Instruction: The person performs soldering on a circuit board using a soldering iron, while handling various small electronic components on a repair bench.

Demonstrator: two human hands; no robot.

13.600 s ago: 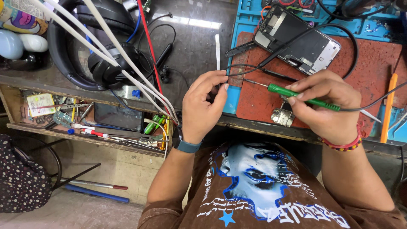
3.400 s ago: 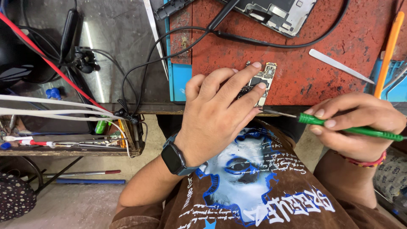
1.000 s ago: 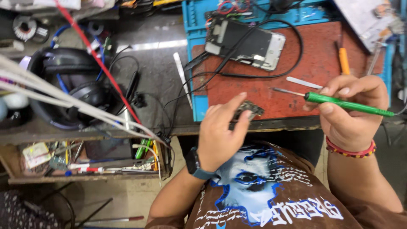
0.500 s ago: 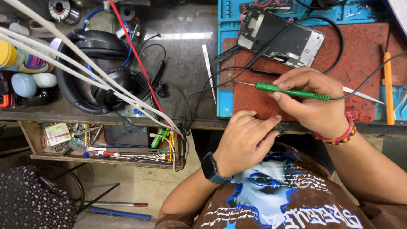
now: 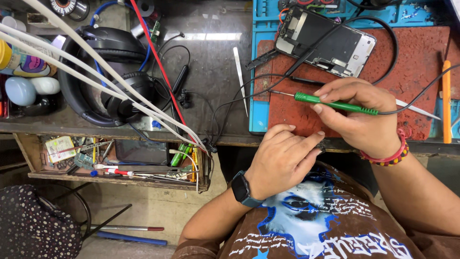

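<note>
Desk (image 5: pixel 215 86) up top, red mat (image 5: pixel 412 62) the landmark: black headphones (image 5: pixel 103 76) well left of it, opened phone (image 5: pixel 326 41) at its top. Right hand (image 5: pixel 359 117) over the mat, fingers pinching the green iron (image 5: pixel 335 103). Left hand (image 5: pixel 282 160) below its edge, fingers curled on a small dark part (image 5: pixel 320 145).

Green plastic iron handle (image 5: pixel 335 103); rough red mat (image 5: pixel 412 62).

A dark stone workbench (image 5: pixel 211 96) carries a blue repair mat (image 5: pixel 256 112) with a red pad (image 5: pixel 412 67) laid on it. Left of the mat lie white tweezers (image 5: pixel 239 72), black earphones (image 5: pixel 182 96) and black headphones (image 5: pixel 103 76). Below the headphones, an open wooden drawer (image 5: pixel 115 180) holds small tools.
</note>
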